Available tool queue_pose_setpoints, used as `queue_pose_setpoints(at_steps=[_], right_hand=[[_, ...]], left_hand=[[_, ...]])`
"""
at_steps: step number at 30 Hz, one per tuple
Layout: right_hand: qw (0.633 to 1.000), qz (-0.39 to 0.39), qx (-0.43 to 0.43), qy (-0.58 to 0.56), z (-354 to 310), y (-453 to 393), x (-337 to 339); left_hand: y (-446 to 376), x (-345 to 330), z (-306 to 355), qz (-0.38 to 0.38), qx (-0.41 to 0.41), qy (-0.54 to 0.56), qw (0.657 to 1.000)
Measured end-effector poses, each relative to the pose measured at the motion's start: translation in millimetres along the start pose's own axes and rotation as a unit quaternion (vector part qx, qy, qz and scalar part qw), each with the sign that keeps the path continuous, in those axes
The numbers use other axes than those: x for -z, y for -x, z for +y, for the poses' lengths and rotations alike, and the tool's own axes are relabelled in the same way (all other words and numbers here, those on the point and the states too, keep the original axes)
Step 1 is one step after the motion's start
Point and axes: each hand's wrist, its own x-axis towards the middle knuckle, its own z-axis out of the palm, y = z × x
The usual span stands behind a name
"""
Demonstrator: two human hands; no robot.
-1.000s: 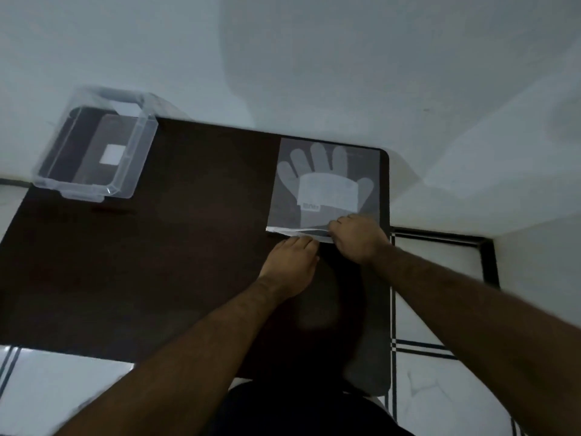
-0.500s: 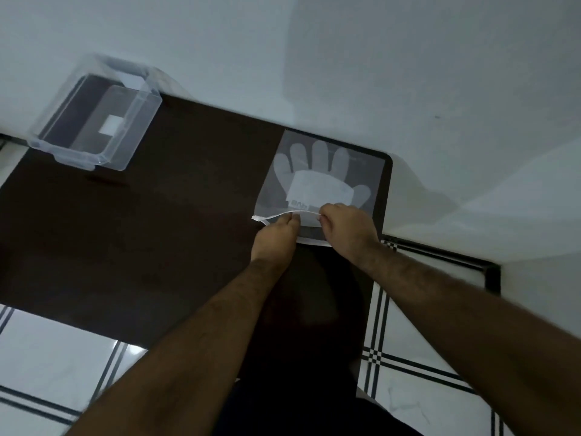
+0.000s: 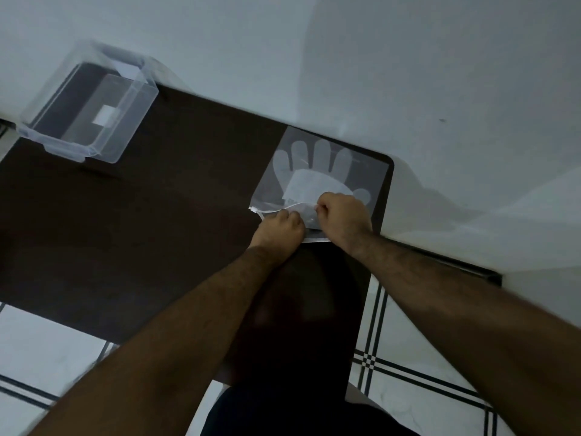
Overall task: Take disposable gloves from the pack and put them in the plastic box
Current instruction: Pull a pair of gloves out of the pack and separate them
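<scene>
Dim room, dark brown rectangular table against a pale wall. The flat clear plastic pack of disposable gloves, printed with a white hand shape, lies at the table's 1 o'clock corner, its far edge at the wall and its open near end facing the person. Both bare hands work at that near end. The left hand sits at the 7 o'clock corner of the pack, fingers curled together and pressed down on the lower flap of the opening; fingertips are hidden under the knuckles, so how much plastic it pinches cannot be told. The right hand is just beside it at 3 o'clock, closed into a loose fist, thumb and forefinger clamped on the upper lip of the pack, which is lifted and bowed upward in a thin white curve. The two hands are nearly touching. The gloves are inside the pack. The clear rectangular plastic box, lidless with a white label on its base, sits at the table's 10 o'clock corner, well apart from the pack. White floor tiles with black lines show at 5 o'clock.
</scene>
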Motion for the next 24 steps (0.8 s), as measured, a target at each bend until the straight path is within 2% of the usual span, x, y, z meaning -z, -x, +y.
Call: queue_pose_setpoints(at_steps=[4, 10, 16, 21, 24], right_hand=[[0.999, -0.014, 0.02, -0.022, 6.5, -7.0, -4.1], [0.992, -0.103, 0.043, -0.056, 17.0, -15.3, -9.3], [0.969, -0.239, 0.015, -0.061, 10.0, -18.9, -0.9], [0.977, -0.211, 0.032, -0.006, 14.0, -27.7, -3.4], [0.973, -0.224, 0.032, 0.045, 18.3, -30.6, -6.1]], left_hand=[[-4.5, -12.9, -6.8, 0.073, -0.054, -0.009, 0.996], [-6.4, -17.8, -15.3, 0.173, -0.105, -0.023, 0.979], [6.7, -13.8, -19.4, 0.182, -0.172, -0.015, 0.968], [18.3, -11.3, -15.6, 0.209, -0.175, -0.012, 0.962], [31.7, -9.0, -9.6, 0.228, -0.179, 0.002, 0.957]])
